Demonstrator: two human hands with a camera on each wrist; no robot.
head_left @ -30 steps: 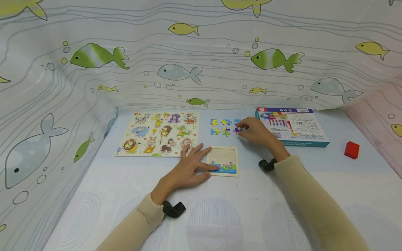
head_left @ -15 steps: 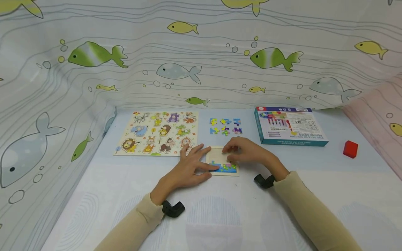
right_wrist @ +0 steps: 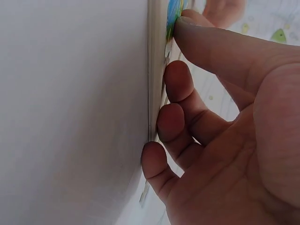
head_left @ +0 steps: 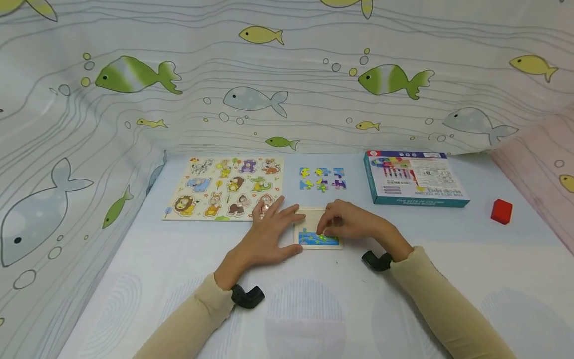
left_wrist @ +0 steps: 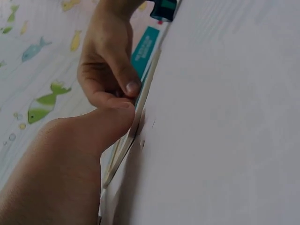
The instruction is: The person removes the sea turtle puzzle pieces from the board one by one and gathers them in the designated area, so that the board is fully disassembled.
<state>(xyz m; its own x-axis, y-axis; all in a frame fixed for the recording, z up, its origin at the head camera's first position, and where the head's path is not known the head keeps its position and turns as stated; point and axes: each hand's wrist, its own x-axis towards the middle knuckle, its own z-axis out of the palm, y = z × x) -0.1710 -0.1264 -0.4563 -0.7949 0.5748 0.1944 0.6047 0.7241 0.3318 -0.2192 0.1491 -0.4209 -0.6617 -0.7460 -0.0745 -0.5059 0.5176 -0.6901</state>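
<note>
In the head view, a small wooden puzzle tray lies on the table, its lower part filled with blue picture pieces. My left hand spreads its fingers at the tray's left side. Its thumb touches the lower left corner. Over the tray, my right hand pinches a small puzzle piece, mostly hidden by the thumb and index finger. Up close in the right wrist view, thumb and index tips meet at the coloured picture, with the other fingers curled along the tray's edge.
Several loose puzzle pieces lie in two rows behind the tray. An animal peg puzzle board is at the left. A flat box and a red block sit at the right. A fish-print cloth rises behind.
My right hand has come from beside the loose pieces down to the tray, then lower onto its picture. My left hand's fingers have lifted off the blue pieces toward the tray's upper left.
</note>
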